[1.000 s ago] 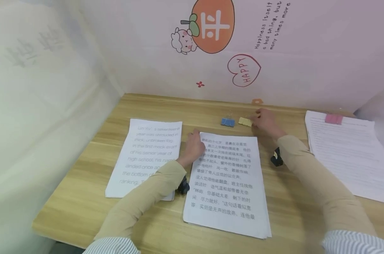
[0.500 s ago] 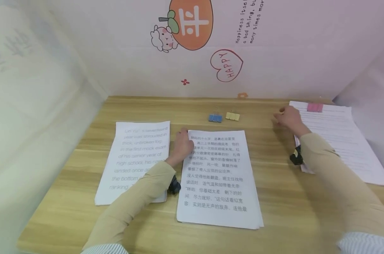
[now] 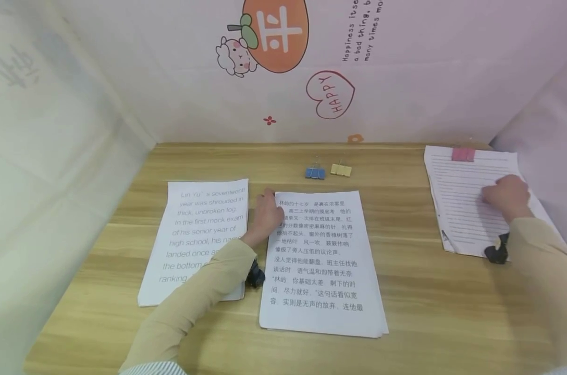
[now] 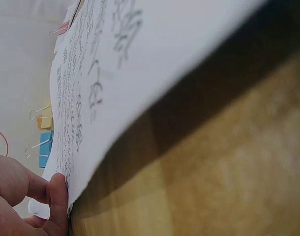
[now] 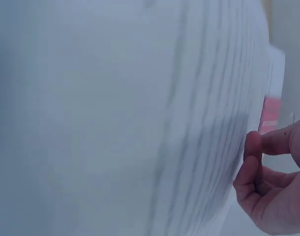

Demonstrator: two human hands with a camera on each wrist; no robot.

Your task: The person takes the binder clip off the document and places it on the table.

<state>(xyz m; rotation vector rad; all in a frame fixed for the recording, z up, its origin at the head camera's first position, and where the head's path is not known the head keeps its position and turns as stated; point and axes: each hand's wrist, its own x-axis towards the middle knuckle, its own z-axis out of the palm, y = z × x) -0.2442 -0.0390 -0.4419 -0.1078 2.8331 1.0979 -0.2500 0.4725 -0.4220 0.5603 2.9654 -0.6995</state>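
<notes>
On the wooden desk (image 3: 415, 291), the left hand (image 3: 266, 216) rests at the upper left corner of the middle stack of paper (image 3: 323, 271), forearm angled in from the lower left. The wrist view shows a fingertip (image 4: 57, 189) touching the stack's edge, fingers loosely curled; whether they pinch the sheets cannot be told. The right hand (image 3: 505, 195) lies on the clipped sheets (image 3: 457, 208) at the far right, knuckles up, fingers bent, with the thumb (image 5: 255, 147) against the paper's surface in the wrist view; a firm grip is not evident.

Middle stack: white, printed with large Chinese characters, edges slightly fanned at the lower right. Its long axis runs away from the person, top edge toward the wall. Clipped sheets: white, finely lined print, held by a pink clip (image 3: 463, 153) at the top edge, long axis also running toward the wall, tilted slightly left.

A sheet with English text (image 3: 199, 239) lies just left of the left hand. A blue clip (image 3: 315, 172) and a yellow clip (image 3: 341, 170) sit side by side beyond the middle stack, apart from both hands.
</notes>
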